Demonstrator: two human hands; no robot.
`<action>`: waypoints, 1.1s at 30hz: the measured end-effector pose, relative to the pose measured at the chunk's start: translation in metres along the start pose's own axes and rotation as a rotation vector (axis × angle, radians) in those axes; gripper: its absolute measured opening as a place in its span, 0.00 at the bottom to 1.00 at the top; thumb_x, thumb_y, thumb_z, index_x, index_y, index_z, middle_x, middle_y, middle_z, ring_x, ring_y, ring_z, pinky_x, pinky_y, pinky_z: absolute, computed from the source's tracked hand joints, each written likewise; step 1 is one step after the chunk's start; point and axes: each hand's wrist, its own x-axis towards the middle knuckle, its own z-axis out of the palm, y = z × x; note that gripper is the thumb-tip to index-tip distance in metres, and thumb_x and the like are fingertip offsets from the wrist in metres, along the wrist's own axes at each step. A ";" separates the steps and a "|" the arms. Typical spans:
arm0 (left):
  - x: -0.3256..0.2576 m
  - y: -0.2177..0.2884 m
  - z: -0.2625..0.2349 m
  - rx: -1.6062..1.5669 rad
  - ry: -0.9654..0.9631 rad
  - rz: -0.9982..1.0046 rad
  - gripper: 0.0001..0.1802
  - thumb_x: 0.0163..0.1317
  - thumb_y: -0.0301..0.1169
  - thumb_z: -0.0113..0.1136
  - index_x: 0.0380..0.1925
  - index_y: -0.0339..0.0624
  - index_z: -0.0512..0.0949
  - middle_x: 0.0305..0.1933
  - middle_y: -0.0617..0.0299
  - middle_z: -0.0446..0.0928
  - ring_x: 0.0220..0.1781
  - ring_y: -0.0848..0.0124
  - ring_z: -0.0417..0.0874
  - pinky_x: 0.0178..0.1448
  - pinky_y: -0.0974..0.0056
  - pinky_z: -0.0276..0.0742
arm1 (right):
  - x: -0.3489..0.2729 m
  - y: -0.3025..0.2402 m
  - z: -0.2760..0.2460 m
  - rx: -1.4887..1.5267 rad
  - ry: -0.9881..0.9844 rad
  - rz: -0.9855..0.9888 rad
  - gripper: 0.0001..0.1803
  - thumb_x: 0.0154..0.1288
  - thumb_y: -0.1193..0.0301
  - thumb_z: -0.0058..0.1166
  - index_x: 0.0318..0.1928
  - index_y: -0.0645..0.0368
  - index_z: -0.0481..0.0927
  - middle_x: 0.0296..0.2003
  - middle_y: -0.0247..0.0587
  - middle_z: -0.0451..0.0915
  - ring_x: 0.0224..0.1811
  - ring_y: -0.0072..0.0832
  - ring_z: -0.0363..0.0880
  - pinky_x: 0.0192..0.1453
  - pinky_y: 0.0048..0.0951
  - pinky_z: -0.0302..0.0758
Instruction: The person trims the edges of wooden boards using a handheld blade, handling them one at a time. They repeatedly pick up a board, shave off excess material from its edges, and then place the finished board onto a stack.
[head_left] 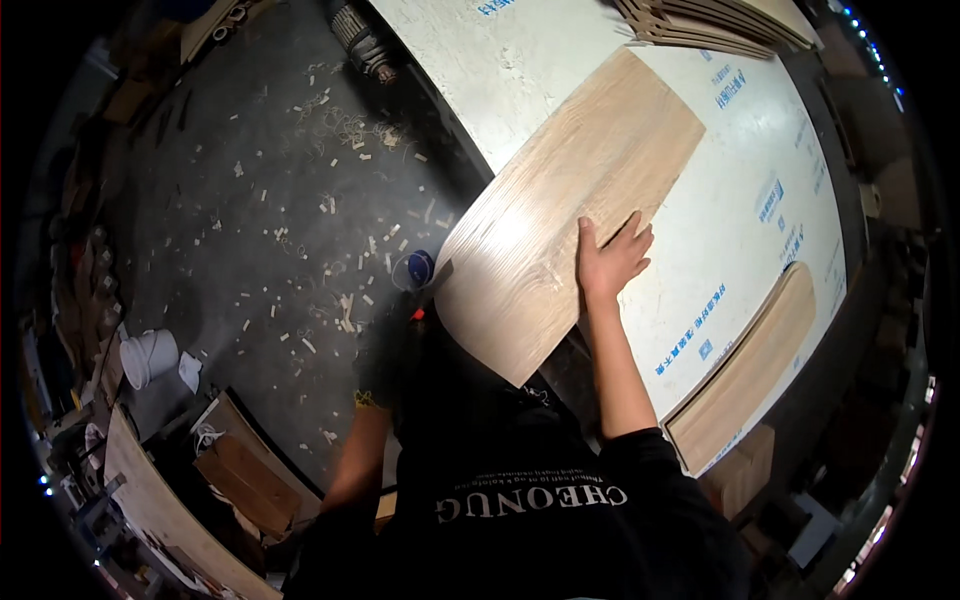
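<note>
A curved-edged wood-grain panel lies slantwise over the edge of the white table, its near end sticking out towards my body. My right hand is open on the panel's right edge, fingers and thumb spread. At the panel's left edge is a tool with a dark flat blade and a red-orange part. My left hand, in a dark glove with a yellow cuff, is behind that tool and seems closed on it. Its fingers barely show against the dark clothing and floor.
A curved wood-grain piece lies at the table's right edge. Curved brown strips are piled at its far end. Scraps litter the grey floor, left. A blue round object in a clear ring shows beside the panel; a white bucket stands farther left.
</note>
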 end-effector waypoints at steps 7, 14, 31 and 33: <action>-0.016 0.013 -0.003 -0.053 -0.037 -0.146 0.25 0.63 0.32 0.55 0.62 0.45 0.71 0.36 0.51 0.75 0.36 0.53 0.78 0.40 0.51 0.73 | 0.029 -0.030 0.019 -0.063 -0.007 -0.266 0.54 0.56 0.41 0.58 0.71 0.66 0.55 0.69 0.70 0.50 0.76 0.58 0.41 0.74 0.64 0.39; -0.020 0.012 0.007 0.349 -0.024 -0.105 0.27 0.64 0.37 0.56 0.63 0.44 0.69 0.34 0.50 0.74 0.37 0.54 0.78 0.40 0.52 0.73 | 0.053 -0.050 0.035 -0.091 -0.021 -0.302 0.54 0.56 0.38 0.56 0.70 0.66 0.56 0.68 0.69 0.52 0.75 0.57 0.43 0.74 0.64 0.38; 0.096 -0.010 -0.035 0.033 -0.121 -0.032 0.27 0.63 0.35 0.54 0.64 0.49 0.69 0.41 0.46 0.78 0.41 0.49 0.80 0.44 0.48 0.75 | 0.051 -0.051 0.027 -0.134 -0.051 -0.316 0.55 0.55 0.38 0.58 0.70 0.68 0.57 0.68 0.71 0.52 0.75 0.57 0.44 0.74 0.63 0.39; 0.116 -0.020 -0.037 0.248 -0.358 -0.032 0.26 0.63 0.37 0.54 0.63 0.49 0.69 0.43 0.46 0.78 0.40 0.48 0.80 0.46 0.47 0.75 | 0.050 -0.053 0.026 -0.148 -0.070 -0.305 0.56 0.54 0.38 0.59 0.70 0.67 0.57 0.68 0.71 0.53 0.75 0.57 0.44 0.74 0.63 0.40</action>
